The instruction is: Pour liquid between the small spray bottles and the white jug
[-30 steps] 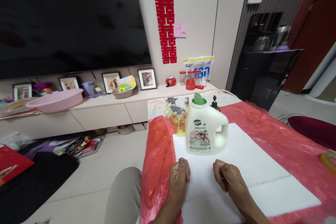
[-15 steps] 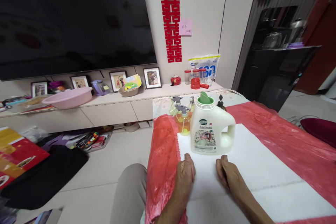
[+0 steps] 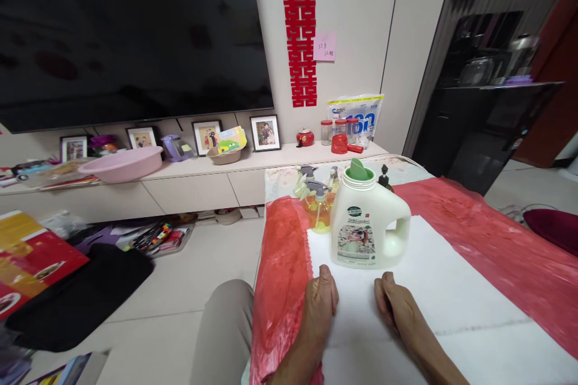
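A cream detergent jug (image 3: 379,234) stands upright on a white sheet (image 3: 456,289). Its neck is uncapped, and a green spout (image 3: 358,169) shows in the opening. My left hand (image 3: 320,298) is a fist with the thumb on top, resting at the sheet's left edge just in front of the jug. On the other side, my right hand (image 3: 395,301) is also curled closed over the sheet, near the jug's front right corner. Neither hand touches the jug, and nothing shows in either fist. Spray bottles (image 3: 321,210) with grey heads stand behind the jug's left side.
Red plastic film (image 3: 284,264) covers the table on both sides of the sheet. A dark pump top (image 3: 383,175) shows behind the jug. Red-lidded jars (image 3: 326,132) and a pink basin (image 3: 121,165) sit on the long cabinet (image 3: 194,192). My knee (image 3: 226,319) is left of the table.
My view has turned slightly, so the scene sits a little farther right. Both fists stay in nearly the same place before the jug, which has not moved.
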`<state>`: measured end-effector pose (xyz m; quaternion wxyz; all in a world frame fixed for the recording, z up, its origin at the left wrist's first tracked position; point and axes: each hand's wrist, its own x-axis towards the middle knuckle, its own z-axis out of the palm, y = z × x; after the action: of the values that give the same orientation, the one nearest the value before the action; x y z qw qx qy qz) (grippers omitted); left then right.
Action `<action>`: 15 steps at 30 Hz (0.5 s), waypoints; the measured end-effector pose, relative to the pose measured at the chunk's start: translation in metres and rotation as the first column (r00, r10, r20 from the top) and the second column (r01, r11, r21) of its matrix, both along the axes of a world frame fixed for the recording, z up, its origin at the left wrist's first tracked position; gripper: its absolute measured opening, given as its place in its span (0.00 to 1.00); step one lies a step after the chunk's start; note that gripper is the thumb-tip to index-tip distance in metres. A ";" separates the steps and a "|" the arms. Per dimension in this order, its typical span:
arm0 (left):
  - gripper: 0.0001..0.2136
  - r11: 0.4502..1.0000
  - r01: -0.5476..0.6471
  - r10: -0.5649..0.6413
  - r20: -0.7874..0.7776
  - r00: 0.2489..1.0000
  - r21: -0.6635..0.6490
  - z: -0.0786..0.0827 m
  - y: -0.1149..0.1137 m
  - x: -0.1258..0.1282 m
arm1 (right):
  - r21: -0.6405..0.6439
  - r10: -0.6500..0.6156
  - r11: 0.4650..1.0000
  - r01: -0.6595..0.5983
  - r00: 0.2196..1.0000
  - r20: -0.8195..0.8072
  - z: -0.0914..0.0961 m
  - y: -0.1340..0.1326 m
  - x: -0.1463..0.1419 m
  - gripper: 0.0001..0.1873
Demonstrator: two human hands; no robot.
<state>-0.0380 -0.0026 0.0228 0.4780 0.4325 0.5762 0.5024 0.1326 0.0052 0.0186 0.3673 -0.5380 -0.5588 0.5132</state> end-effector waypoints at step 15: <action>0.37 1.000 0.000 0.000 -0.002 1.000 0.001 -0.002 0.001 -0.001 | -0.004 0.018 1.000 -0.018 1.000 0.006 0.017 -0.008 -0.003 0.41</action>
<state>-0.0386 -0.0020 0.0203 0.4772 0.4331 0.5766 0.5022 0.1299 -0.0025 0.0359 0.3600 -0.5352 -0.5638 0.5159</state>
